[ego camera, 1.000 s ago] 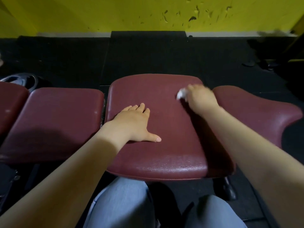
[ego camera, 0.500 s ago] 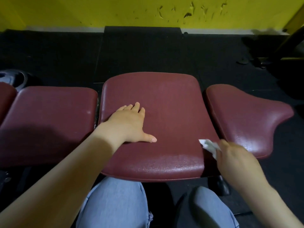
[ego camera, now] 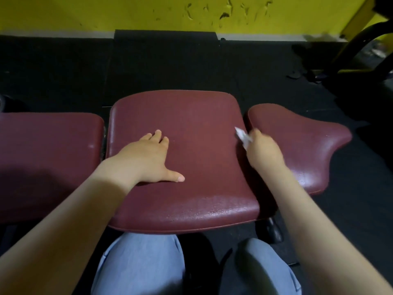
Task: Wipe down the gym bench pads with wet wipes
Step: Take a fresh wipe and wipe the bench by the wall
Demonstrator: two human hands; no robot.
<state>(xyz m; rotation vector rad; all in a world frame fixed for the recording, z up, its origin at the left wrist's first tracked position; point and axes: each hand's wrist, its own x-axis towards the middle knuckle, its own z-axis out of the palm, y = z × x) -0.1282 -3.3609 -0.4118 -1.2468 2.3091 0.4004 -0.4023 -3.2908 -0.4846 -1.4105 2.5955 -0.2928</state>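
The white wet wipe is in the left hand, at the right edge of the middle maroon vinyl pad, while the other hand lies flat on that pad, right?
Not quite: the head view shows the white wet wipe in the right hand, at the right edge of the middle maroon vinyl pad. The left hand is the one lying flat on that pad.

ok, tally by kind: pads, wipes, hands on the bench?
Maroon bench pads: 3 (left pad, middle pad, right pad)
White wet wipes: 1 (wet wipe, held by the right hand)
Hands: 2 (left hand flat on the middle pad)
Total: 6
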